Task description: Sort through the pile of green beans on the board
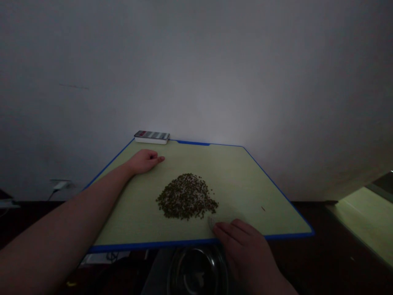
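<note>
A low heap of small green and pale grains [187, 196] lies in the middle of the light yellow tabletop. My left hand [145, 160] rests behind and to the left of it, fingers curled in and thumb pointing right, with nothing visible in it. At the front edge, right of centre, my right hand [242, 239] has its fingers pressed together. A small clear, curved piece [211, 222] shows at its fingertips, just short of the heap; its kind is unclear. Below the edge sits a round, shiny metal bowl [196, 270], partly hidden beside my right wrist.
The small table has a blue rim [153, 245] and stands against a grey wall [196, 73]. A flat white box with a dark striped top [152, 137] lies at the back left corner. A thin brown sliver [263, 208] lies on the right side.
</note>
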A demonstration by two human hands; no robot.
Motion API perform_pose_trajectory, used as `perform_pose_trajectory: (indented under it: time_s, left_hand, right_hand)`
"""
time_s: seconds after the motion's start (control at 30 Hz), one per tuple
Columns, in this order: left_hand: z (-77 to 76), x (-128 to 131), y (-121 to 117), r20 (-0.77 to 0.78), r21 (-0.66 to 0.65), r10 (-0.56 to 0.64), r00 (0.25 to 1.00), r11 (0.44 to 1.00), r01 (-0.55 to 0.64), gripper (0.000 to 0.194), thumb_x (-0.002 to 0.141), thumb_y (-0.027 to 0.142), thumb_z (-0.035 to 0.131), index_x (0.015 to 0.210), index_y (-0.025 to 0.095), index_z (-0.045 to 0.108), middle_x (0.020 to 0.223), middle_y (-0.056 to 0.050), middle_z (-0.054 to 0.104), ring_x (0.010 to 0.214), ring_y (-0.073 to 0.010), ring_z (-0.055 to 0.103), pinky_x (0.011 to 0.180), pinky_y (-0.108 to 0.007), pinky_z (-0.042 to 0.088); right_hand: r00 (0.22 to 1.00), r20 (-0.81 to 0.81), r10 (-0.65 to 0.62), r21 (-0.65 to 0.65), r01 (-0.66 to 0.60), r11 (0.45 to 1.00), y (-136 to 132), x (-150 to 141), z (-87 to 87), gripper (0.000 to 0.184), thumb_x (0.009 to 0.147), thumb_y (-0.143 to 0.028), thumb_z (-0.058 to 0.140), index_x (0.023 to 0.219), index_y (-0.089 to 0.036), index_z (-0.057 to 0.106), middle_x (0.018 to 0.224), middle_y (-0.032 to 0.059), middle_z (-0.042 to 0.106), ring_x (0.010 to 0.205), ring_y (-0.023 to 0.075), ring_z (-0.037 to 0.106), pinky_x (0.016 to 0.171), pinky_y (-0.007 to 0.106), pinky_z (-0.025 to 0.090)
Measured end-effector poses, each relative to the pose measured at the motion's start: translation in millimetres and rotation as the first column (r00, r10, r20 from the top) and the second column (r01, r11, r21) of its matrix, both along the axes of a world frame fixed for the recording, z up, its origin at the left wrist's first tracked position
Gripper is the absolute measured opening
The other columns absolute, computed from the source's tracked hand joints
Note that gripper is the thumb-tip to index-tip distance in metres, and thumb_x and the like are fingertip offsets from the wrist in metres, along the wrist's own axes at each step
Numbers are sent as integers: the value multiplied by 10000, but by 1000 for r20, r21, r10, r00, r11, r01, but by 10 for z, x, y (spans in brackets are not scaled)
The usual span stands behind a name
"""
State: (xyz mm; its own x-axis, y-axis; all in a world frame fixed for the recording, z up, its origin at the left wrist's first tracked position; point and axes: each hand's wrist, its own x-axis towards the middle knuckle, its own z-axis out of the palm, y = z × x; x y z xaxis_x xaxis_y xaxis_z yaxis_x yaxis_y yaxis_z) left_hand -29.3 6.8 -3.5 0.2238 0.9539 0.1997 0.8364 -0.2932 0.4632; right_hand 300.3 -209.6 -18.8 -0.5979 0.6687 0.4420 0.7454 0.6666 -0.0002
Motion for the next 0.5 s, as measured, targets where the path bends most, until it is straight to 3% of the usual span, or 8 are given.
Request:
perform_pose_trajectory:
  time_s: [0.17,0.5]
  left_hand:
    - [14,16,-7,10,5,5,1000,1000,-5,446,713,572,445,486,192,389,448,38,316,465,-109,334,477,-262,216]
    - [-6,-2,19,-7,27,-13,1000,1000,13,451,721,578,438,490,194,390,450,38,330,469,-112,343,489,-265,223]
  right_hand:
    - [992,-18,-126,66,127,990,8,43,8,366,720,-61,474,1013,-173,663,955,63,697,805,194,588,723,315,496]
    - [987,-116,-113,-61,107,992,78,249,79,310,785,-90,474,1023,-167,657,958,73,685,817,185,579,733,332,507]
